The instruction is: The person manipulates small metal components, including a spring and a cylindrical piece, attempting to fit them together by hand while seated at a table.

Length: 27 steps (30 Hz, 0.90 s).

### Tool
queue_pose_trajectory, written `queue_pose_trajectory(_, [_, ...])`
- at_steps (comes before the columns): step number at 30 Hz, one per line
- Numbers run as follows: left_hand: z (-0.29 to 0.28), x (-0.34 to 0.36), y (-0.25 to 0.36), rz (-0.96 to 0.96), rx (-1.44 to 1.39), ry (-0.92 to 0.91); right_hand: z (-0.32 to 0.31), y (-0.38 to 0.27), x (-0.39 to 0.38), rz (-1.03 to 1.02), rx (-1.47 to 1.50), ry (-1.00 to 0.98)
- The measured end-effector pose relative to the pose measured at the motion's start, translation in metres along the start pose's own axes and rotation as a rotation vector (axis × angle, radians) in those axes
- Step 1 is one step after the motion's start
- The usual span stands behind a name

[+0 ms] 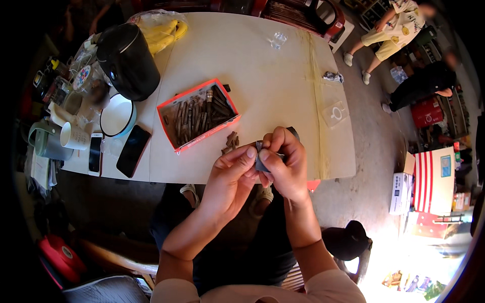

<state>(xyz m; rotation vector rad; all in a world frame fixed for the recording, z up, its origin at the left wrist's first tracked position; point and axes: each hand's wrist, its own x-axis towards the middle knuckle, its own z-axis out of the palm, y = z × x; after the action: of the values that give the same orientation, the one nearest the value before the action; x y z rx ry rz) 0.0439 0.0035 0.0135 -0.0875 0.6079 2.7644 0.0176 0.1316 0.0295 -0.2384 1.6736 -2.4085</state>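
we see both hands meeting just over the near edge of the table (283,76). the left hand (230,177) and right hand (285,164) have fingers curled close, thumbs pressed onto a small dark flat piece (261,162) pinched between them. behind, an orange cardboard box (198,113) holds dull brown sticks; a few loose brown bits (231,142) lie beside it.
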Motion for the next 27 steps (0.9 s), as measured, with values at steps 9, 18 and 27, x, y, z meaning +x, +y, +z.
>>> queue_pose_trajectory(9, [0.01,-0.002,-0.006,0.007,-0.025,-0.106,-0.009,0.0,0.001,-0.076,0.28,0.004])
queue_pose_trajectory(18, [0.03,-0.032,0.009,-0.146,-0.085,-0.167,-0.004,-0.028,-0.011,-0.249,0.356,-0.013])
queue_pose_trajectory(27, [0.028,-0.03,0.016,-0.043,0.121,-0.184,0.008,-0.033,-0.02,-0.411,-0.107,0.162])
